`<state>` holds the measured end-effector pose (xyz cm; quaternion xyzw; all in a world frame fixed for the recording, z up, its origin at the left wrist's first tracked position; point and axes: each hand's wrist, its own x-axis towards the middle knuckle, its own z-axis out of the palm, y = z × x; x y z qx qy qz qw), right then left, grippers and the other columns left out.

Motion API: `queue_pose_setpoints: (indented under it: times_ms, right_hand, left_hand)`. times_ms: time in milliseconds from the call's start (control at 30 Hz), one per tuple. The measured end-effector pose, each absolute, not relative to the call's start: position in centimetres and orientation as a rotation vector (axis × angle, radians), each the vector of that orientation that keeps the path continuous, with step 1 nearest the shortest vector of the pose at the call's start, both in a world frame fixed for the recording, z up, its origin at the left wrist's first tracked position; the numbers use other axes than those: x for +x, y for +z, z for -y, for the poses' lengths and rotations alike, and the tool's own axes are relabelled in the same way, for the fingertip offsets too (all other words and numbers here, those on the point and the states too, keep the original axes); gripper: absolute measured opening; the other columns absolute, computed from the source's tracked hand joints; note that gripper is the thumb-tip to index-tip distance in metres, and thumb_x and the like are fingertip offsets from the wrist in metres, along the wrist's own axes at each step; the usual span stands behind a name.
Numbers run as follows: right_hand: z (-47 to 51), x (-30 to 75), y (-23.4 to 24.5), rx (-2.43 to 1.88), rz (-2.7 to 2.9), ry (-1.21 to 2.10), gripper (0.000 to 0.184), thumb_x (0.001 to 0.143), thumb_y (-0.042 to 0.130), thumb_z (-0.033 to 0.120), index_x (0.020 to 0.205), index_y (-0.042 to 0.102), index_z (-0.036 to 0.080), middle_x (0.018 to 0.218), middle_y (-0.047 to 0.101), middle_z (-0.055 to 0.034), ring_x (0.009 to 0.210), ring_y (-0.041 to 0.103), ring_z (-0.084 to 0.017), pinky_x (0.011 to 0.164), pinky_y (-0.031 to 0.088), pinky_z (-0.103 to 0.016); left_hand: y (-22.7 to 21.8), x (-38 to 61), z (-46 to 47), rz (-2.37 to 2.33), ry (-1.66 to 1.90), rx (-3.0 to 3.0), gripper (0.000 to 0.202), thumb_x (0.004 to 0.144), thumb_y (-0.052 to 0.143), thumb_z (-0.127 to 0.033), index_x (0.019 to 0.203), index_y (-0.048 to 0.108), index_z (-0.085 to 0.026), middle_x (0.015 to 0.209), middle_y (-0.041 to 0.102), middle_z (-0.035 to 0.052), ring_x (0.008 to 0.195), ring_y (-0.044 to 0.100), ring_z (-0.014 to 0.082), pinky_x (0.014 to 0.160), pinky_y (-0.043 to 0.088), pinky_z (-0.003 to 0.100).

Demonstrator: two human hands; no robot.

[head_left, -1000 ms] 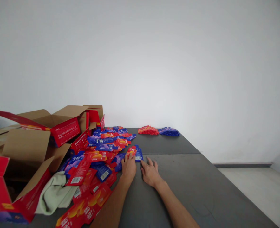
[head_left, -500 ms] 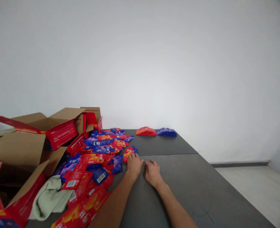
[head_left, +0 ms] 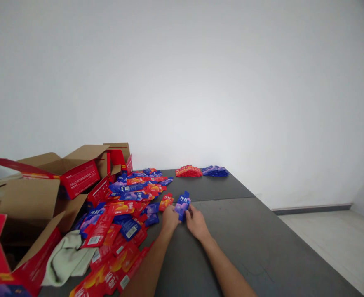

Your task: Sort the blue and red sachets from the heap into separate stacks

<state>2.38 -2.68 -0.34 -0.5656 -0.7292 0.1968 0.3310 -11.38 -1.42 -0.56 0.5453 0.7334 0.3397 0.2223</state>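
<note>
A blue pouch (head_left: 182,205) with white lettering and a purple fruit print is upright between my hands, just above or on the dark table. My left hand (head_left: 170,220) pinches its lower left edge. At its lower right edge are the thumb and fingers of my right hand (head_left: 196,222). A red-orange pouch (head_left: 166,201) lies just beyond my left hand. To the left spreads a loose heap of red pouches (head_left: 98,231) and blue pouches (head_left: 131,228), overlapping one another.
At the table's far edge sit a neat row of red pouches (head_left: 188,171) and a row of blue pouches (head_left: 215,171). Open cardboard boxes (head_left: 80,178) crowd the left side. A pale green cloth (head_left: 67,259) lies by the heap. The table (head_left: 246,243) ends along its right edge.
My left hand has drawn the blue pouch from beside the red-orange one to the right and nearer. My right hand has met it at its right edge.
</note>
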Motion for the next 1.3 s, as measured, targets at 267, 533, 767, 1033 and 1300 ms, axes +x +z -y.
queue_pose_setpoints:
  times_ms: [267, 533, 767, 1033, 1300]
  right_hand:
    - [2.2, 3.1, 0.2, -1.395, 1.534, 0.787, 0.049, 0.084, 0.054, 0.034, 0.129, 0.059, 0.015, 0.099, 0.075, -0.008, 0.09, 0.071, -0.024, 0.082, 0.056, -0.034]
    - [1.2, 3.9, -1.1, -1.549, 1.68, 0.679, 0.049, 0.085, 0.053, 0.033, 0.131, 0.055, 0.014, 0.108, 0.072, -0.0094, 0.1, 0.069, -0.022, 0.09, 0.051, -0.032]
    - [0.8, 4.2, -2.7, -1.613, 1.895, 0.565, 0.084, 0.075, 0.058, 0.017, 0.152, 0.025, 0.013, 0.136, 0.057, -0.0137, 0.123, 0.056, -0.022, 0.106, 0.041, -0.032]
    - [-0.2, 4.1, -3.4, -1.628, 1.94, 0.251, 0.059, 0.083, 0.043, 0.012, 0.141, 0.049, 0.011, 0.15, 0.04, -0.0156, 0.14, 0.037, -0.024, 0.118, 0.027, -0.037]
    - [0.7, 4.0, -3.4, -1.64, 2.31, 0.213, 0.052, 0.093, 0.038, 0.022, 0.143, 0.047, 0.025, 0.154, 0.04, -0.0066, 0.147, 0.02, -0.027, 0.115, 0.021, -0.056]
  left_hand:
    - [-2.3, -9.5, 4.4, -1.572, 1.041, 1.12, 0.001, 0.083, 0.057, -0.014, 0.082, 0.057, -0.015, 0.065, 0.066, 0.001, 0.058, 0.066, 0.0141, 0.056, 0.055, 0.024]
    - [-3.3, -9.7, 4.4, -1.74, 1.075, 1.452, 0.008, 0.079, 0.062, -0.014, 0.073, 0.059, -0.017, 0.06, 0.066, -0.002, 0.058, 0.066, 0.0125, 0.058, 0.046, 0.02]
    - [-2.5, -9.2, 3.8, -1.814, 1.037, 1.557, 0.011, 0.083, 0.056, -0.012, 0.089, 0.065, -0.016, 0.081, 0.074, 0.005, 0.076, 0.069, 0.0155, 0.072, 0.048, 0.023]
    - [-1.6, -7.9, 4.7, -1.794, 0.687, 2.0, 0.047, 0.084, 0.048, -0.013, 0.13, 0.057, -0.015, 0.142, 0.054, 0.0101, 0.126, 0.05, 0.021, 0.107, 0.037, 0.03]
    - [-1.9, -8.3, 6.4, -1.948, 0.484, 2.187, 0.055, 0.09, 0.037, -0.025, 0.143, 0.048, -0.021, 0.152, 0.044, 0.0079, 0.142, 0.029, 0.0334, 0.116, 0.018, 0.056]
